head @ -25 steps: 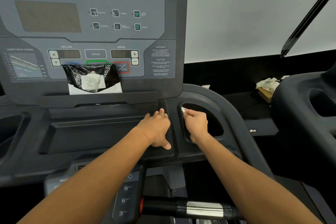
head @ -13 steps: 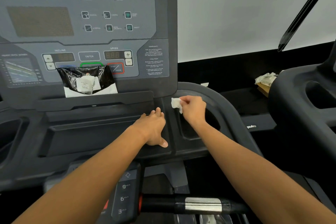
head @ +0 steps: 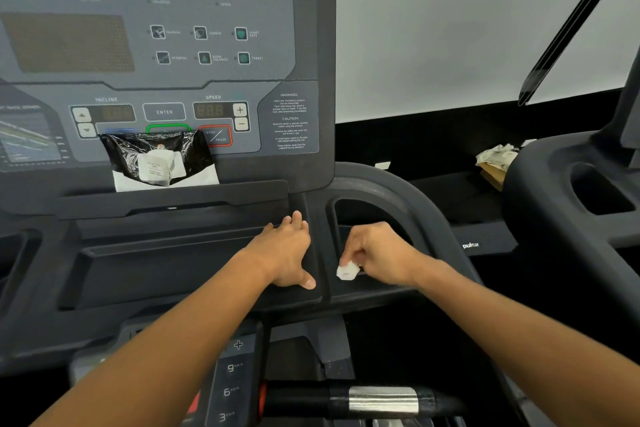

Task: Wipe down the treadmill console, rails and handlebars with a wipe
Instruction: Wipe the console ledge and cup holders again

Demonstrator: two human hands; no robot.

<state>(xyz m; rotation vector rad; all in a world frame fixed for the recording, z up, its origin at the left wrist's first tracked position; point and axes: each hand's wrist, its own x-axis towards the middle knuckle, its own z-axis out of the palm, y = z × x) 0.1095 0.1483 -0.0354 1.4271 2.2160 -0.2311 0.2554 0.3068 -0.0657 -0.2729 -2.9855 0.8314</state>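
Console [head: 166, 45] of the treadmill is filling the upper left, its grey panel showing dim displays, INCLINE and SPEED keys, an ENTER key and a red STOP/PAUSE button [head: 216, 136]. A black-and-white wipe packet [head: 162, 161] is leaning against the panel's lower edge, standing on the ledge beneath it and covering part of the buttons. Below the ledge a shallow tray [head: 156, 263] is running across the dashboard. The left hand [head: 285, 253] is lying flat on the dark plastic at the tray's right end, fingers straight and pointing away, thumb spread toward the near edge, holding nothing. Just to its right, apart from it, the right hand [head: 375, 255] is curling its fingers over a small crumpled white wipe [head: 347, 270], pinching it and pressing it against the near rim of the cup holder recess [head: 363, 215]. At the bottom, a black handlebar [head: 377, 399] with a silver sensor band is crossing the view. Farther right, a neighbouring machine [head: 571, 191] is standing, with crumpled paper [head: 497, 156] beside it.
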